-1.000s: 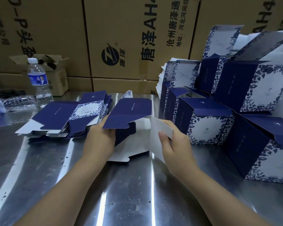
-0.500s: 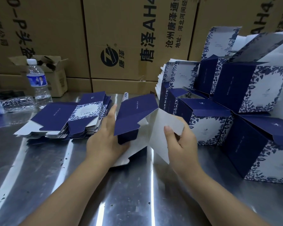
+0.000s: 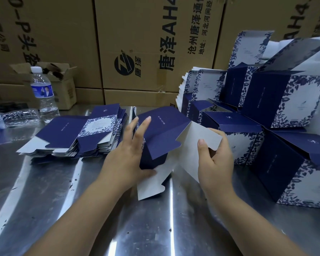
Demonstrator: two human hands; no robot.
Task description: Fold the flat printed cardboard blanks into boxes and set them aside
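Observation:
A half-opened navy and white cardboard blank (image 3: 163, 130) stands above the steel table (image 3: 81, 209) between my hands. My left hand (image 3: 129, 152) presses its left side with straight fingers, the thumb under its lower edge. My right hand (image 3: 214, 159) pinches the white inner flap (image 3: 198, 139) between thumb and fingers. A stack of flat blanks (image 3: 78, 137) lies to the left. Several folded boxes (image 3: 277, 111) with floral print stand piled at the right.
A standing water bottle (image 3: 43, 91) and a crushed one (image 3: 17, 117) are at the far left. Large brown cartons (image 3: 146, 43) wall the back, with a small open carton (image 3: 63, 84) before them.
The blank has opened up and tilted further upright. My left hand's fingers have straightened along its side, and my right hand has swung the white flap outward.

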